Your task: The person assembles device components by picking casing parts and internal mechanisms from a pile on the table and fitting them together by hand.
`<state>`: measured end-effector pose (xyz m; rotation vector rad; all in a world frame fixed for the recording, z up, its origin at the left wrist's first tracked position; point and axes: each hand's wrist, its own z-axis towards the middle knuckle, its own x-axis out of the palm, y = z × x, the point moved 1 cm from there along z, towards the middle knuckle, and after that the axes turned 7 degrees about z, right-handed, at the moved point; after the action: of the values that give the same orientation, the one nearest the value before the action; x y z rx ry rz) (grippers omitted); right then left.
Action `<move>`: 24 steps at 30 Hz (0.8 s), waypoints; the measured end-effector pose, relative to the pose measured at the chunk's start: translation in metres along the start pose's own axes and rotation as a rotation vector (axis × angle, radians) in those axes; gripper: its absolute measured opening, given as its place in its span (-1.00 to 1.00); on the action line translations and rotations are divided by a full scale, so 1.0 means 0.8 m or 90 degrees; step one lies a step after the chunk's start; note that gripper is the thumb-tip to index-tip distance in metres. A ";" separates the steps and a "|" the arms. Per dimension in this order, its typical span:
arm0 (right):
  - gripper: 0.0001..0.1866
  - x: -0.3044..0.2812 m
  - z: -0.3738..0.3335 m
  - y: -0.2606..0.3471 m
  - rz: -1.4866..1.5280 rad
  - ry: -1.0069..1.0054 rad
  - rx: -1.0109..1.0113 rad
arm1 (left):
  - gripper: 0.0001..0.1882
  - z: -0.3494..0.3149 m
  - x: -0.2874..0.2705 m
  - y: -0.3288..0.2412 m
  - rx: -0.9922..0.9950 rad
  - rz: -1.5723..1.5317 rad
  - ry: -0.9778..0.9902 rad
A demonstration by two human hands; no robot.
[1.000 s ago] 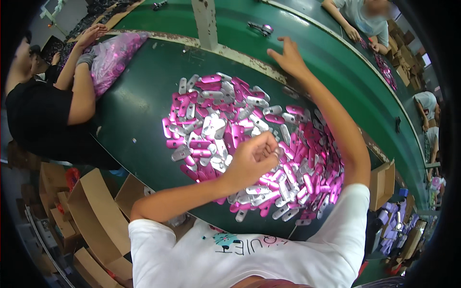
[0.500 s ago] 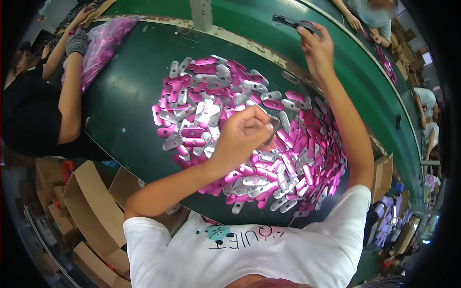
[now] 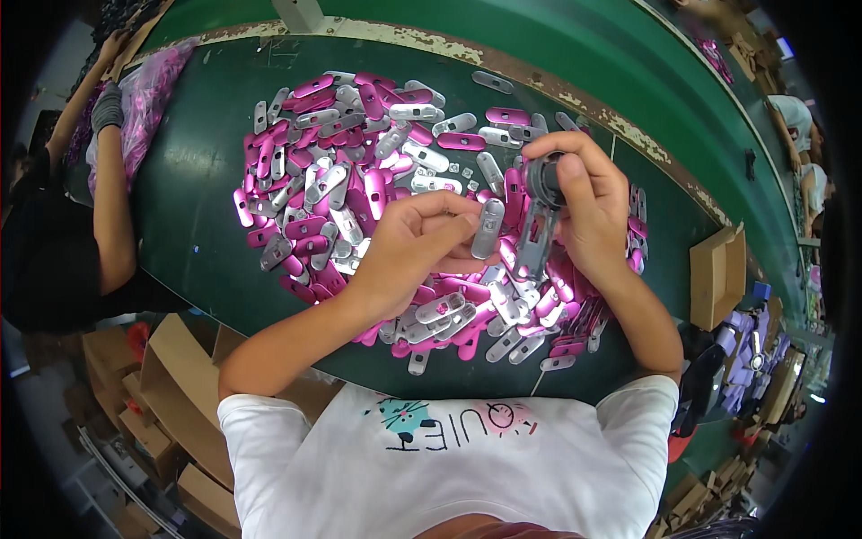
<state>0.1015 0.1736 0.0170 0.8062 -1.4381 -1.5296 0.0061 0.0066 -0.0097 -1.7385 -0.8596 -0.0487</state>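
Observation:
Between the fingers and thumb of my left hand (image 3: pixel 409 242) is a silver oval plate (image 3: pixel 488 230) with a small hole, held upright. My right hand (image 3: pixel 591 202) grips a dark grey device part (image 3: pixel 536 235), long and narrow with a round black end under the thumb and an opening along its body. The plate and the device part are side by side, a small gap apart. Under both hands spreads a heap of pink plates (image 3: pixel 377 190) and silver plates (image 3: pixel 416 112) of the same rounded shape. Some of the heap is hidden by my hands.
The heap lies on a dark green table (image 3: pixel 206 189). A green belt (image 3: pixel 575 63) runs beyond its worn metal edge. On the left a gloved person handles a plastic bag (image 3: pixel 153 99) of pink pieces. Cardboard boxes (image 3: pixel 184 386) stand at lower left; another box (image 3: pixel 716 277) is at right.
My right hand has come down from over the belt to the heap, bringing the dark device part beside my left hand. The silver plate in my left hand now faces up more plainly.

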 end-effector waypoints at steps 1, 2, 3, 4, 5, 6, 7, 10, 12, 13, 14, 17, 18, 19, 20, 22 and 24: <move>-0.80 0.003 0.000 0.001 -0.005 -0.030 0.031 | -0.81 -0.001 0.001 0.000 -0.013 -0.027 0.013; -0.80 0.003 -0.001 0.006 -0.019 -0.007 0.074 | -0.81 -0.002 0.000 0.001 -0.015 -0.026 0.011; -0.80 0.004 -0.001 0.002 -0.018 -0.009 0.076 | -0.79 -0.002 0.001 0.002 -0.020 -0.033 0.018; -0.80 0.006 -0.001 -0.003 -0.013 -0.009 0.046 | -0.76 -0.002 0.001 0.003 -0.026 -0.040 0.025; -0.81 0.008 0.000 -0.007 -0.009 -0.010 0.016 | -0.76 -0.002 0.001 0.004 -0.028 -0.041 0.024; -0.81 0.008 0.000 -0.009 -0.008 -0.010 0.016 | -0.75 -0.003 0.003 0.006 -0.041 -0.023 0.027; -0.82 0.009 0.000 -0.009 -0.010 0.000 0.001 | -0.73 -0.004 0.006 0.008 -0.053 -0.006 0.029; -0.85 0.009 0.002 -0.019 -0.019 0.009 -0.016 | -0.70 -0.003 0.008 0.007 -0.059 -0.013 0.055; -0.84 0.008 0.002 -0.027 -0.073 0.006 -0.014 | -0.68 -0.001 0.005 0.012 -0.056 -0.015 0.049; -0.84 0.009 0.002 -0.028 -0.073 0.004 -0.014 | -0.66 -0.001 0.004 0.014 -0.050 -0.017 0.042; -0.84 0.011 0.002 -0.029 -0.079 0.005 -0.023 | -0.66 -0.001 0.004 0.014 -0.051 -0.017 0.043; -0.81 0.009 0.003 -0.030 -0.097 0.021 -0.022 | -0.63 -0.003 0.006 0.012 -0.042 0.002 0.043; -0.79 0.007 0.003 -0.030 -0.109 0.035 -0.012 | -0.64 -0.003 0.006 0.012 -0.035 0.002 0.034; -0.79 0.007 0.004 -0.030 -0.109 0.034 -0.013 | -0.64 -0.003 0.006 0.012 -0.028 0.002 0.026; -0.76 0.007 0.005 -0.029 -0.083 0.058 -0.028 | -0.64 -0.003 0.005 0.011 -0.028 0.002 0.026; -0.72 0.008 0.007 -0.028 -0.057 0.084 -0.044 | -0.66 -0.003 0.002 0.009 -0.003 0.044 0.040; -0.65 0.007 0.009 -0.028 -0.024 0.109 -0.032 | -0.67 -0.003 0.001 0.012 0.014 0.058 0.033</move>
<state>0.0891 0.1705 -0.0038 0.9156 -1.2617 -1.4807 0.0134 0.0039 -0.0165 -1.7453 -0.7399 -0.0243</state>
